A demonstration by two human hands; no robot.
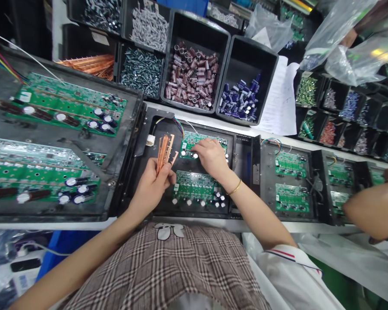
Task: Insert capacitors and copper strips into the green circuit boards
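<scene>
My left hand (154, 184) is closed around a bunch of flat copper strips (165, 151) with toothed edges, their ends fanned upward. On the upper green circuit board (189, 138) rests my right hand (211, 157), fingers bent down at its surface. Whatever those fingers pinch, if anything, is hidden beneath them. A second circuit board (194, 189) lies below in the same black tray (155, 202), with several round capacitors along its lower edge. Coloured wires (180, 125) run from the upper board toward a white connector (150, 140).
Behind the tray stand black bins of brown capacitors (194, 75), blue capacitors (241, 101) and more copper strips (90, 65). Circuit boards in trays lie left (67, 103) and right (291, 163). Another person's arm (375, 209) reaches in at the right. Paper sheets (280, 99) lie beside the bins.
</scene>
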